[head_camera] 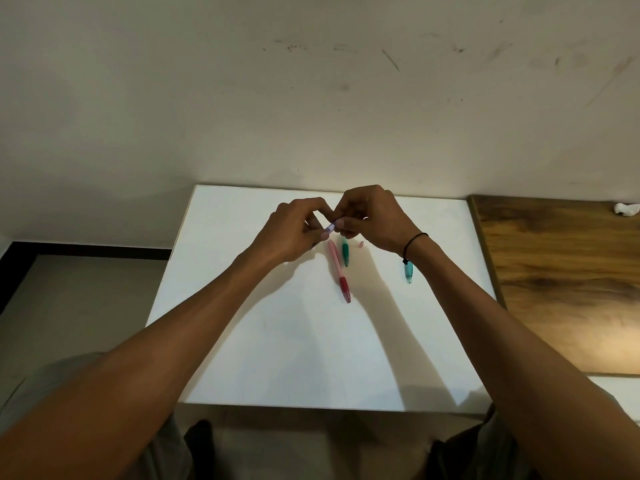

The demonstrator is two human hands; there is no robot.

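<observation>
Both hands meet above the far middle of a white table (277,341). My left hand (294,230) and my right hand (374,220) pinch a small pale blue-violet pen part (330,227) between their fingertips; most of it is hidden by the fingers. Below them on the table lie a pink pen with a red grip (339,271), a green pen piece (345,252), a tiny pink piece (361,244) and a light blue pen piece (408,271) under my right wrist.
A wooden surface (571,289) adjoins the table on the right, with a small white crumpled thing (626,208) at its far edge. A scuffed wall rises behind. The floor (69,306) lies to the left, and my knees show below the table's near edge.
</observation>
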